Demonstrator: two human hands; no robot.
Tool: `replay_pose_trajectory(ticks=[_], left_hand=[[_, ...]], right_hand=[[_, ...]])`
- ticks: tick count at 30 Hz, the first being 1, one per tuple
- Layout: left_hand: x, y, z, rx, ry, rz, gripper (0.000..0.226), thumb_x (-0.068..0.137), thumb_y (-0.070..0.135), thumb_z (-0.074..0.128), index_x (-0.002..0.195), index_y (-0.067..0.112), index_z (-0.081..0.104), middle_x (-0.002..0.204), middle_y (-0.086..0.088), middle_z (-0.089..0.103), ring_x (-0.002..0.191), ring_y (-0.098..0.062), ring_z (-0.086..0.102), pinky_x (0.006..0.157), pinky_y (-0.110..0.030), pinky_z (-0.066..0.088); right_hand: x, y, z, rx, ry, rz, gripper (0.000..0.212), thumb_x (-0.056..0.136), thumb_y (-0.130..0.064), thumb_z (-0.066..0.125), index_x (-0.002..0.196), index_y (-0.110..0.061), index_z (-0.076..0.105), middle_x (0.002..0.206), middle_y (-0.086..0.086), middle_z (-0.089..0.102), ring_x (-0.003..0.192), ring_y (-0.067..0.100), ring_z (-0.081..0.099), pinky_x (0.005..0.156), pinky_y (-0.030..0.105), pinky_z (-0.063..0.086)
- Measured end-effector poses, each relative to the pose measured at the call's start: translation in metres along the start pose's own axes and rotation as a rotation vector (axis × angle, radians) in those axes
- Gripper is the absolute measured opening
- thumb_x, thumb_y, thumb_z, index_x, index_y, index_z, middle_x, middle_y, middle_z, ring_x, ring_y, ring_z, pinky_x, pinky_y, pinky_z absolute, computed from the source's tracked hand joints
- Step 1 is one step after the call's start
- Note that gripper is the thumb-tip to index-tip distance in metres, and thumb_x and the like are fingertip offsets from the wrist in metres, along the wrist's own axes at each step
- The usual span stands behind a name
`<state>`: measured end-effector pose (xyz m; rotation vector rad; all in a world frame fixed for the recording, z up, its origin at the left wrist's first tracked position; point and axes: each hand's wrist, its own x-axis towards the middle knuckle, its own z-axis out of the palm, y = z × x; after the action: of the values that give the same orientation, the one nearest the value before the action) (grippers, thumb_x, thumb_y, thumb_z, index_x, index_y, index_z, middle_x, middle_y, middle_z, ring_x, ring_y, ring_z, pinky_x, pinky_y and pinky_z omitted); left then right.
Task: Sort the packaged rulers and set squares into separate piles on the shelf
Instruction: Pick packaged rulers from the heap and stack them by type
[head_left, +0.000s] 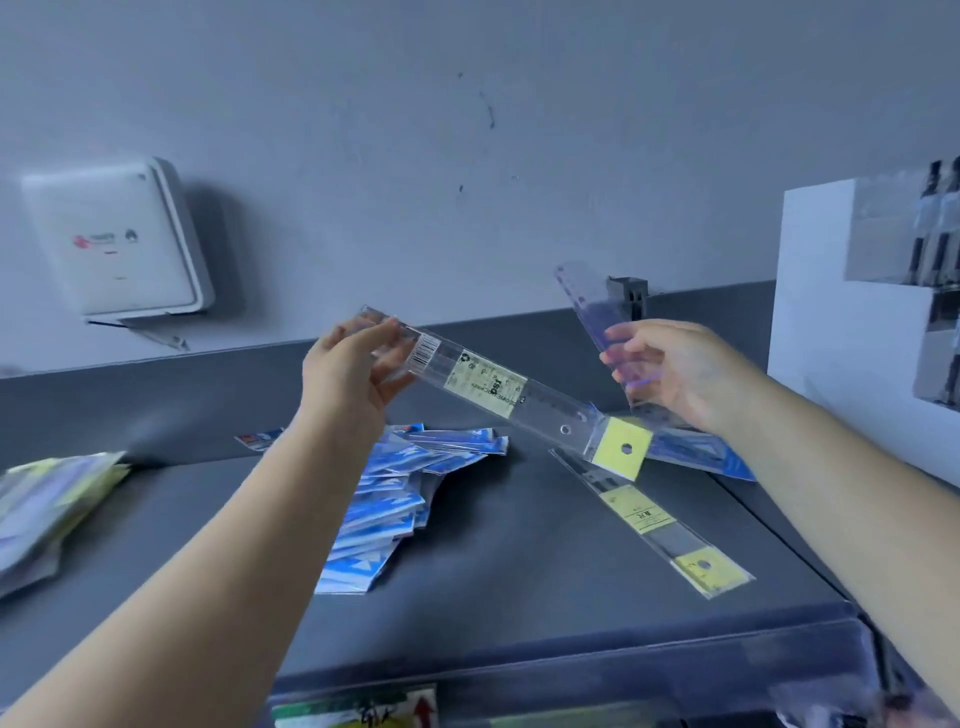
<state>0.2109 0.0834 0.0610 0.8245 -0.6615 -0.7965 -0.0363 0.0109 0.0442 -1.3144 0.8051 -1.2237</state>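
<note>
Mid-sort: left hand (353, 369) has its fingers clamped on a clear packaged ruler with yellow labels (498, 395), held above the dark grey shelf (519, 571). Right hand (670, 374) grips a purple-tinted clear ruler (597, 306). I'd guess both go down next by the yellow-tagged ruler (654, 525) near the right edge, away from the blue set-square packs (389, 499) mid-shelf.

I see a pale grey wall (415, 130) with a few dark scuffs at 12 o'clock. White wall-mounted box (117, 239) at 9 o'clock. Dark grey shelf (493, 545) with raised back lip. White stepped display stand (841, 312) at 3 o'clock. Light dim, bluish.
</note>
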Motion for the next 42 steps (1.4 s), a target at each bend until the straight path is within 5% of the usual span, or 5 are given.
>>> replay_pose_trajectory(ticks=[12,24,30,34,42], left_hand=[[-0.008,0.124,-0.166,0.066,0.328,0.387,0.017,0.084,0.008,0.066,0.082,0.022,0.056,0.067,0.009,0.066,0.065,-0.008,0.069,0.055,-0.016,0.048],[-0.003,0.192,-0.336,-0.075,0.635,0.428,0.025,0.087,-0.004,0.058,0.080,0.014,0.042,0.076,-0.002,0.060,0.066,-0.016,0.066,0.062,-0.025,0.058],[0.009,0.186,-0.396,0.047,0.544,0.334,0.025,0.084,-0.010,0.057,0.095,0.009,0.044,0.089,-0.015,0.058,0.074,-0.018,0.065,0.067,-0.032,0.059],[0.012,0.167,-0.414,0.396,0.492,0.157,0.029,0.085,-0.005,0.059,0.106,0.011,0.046,0.111,-0.019,0.056,0.087,-0.022,0.059,0.075,-0.035,0.056],[0.026,0.171,-0.441,1.108,0.351,0.236,0.016,0.084,0.022,0.065,0.098,0.016,0.060,0.088,0.004,0.060,0.077,-0.014,0.057,0.066,-0.026,0.045]], right_hand=[[-0.015,0.009,0.198,-0.017,-0.382,0.051,0.016,0.086,0.007,0.055,0.082,-0.007,0.062,0.059,0.002,0.067,0.042,0.007,0.058,0.040,0.015,0.046],[-0.036,0.045,0.375,-0.087,-0.565,0.147,0.011,0.085,0.003,0.059,0.086,-0.007,0.062,0.076,0.008,0.065,0.046,0.005,0.059,0.045,0.015,0.049],[-0.044,0.057,0.441,-0.122,-0.595,0.152,0.011,0.086,0.003,0.059,0.087,-0.008,0.061,0.078,0.008,0.065,0.047,0.005,0.062,0.047,0.015,0.051],[-0.043,0.068,0.469,-0.145,-0.584,0.185,0.011,0.085,0.005,0.059,0.085,-0.006,0.060,0.076,0.010,0.064,0.050,0.010,0.063,0.045,0.016,0.050],[-0.033,0.079,0.516,-0.237,-0.487,0.115,0.020,0.083,-0.010,0.069,0.100,-0.002,0.061,0.084,0.009,0.061,0.074,0.018,0.060,0.058,0.020,0.055]])
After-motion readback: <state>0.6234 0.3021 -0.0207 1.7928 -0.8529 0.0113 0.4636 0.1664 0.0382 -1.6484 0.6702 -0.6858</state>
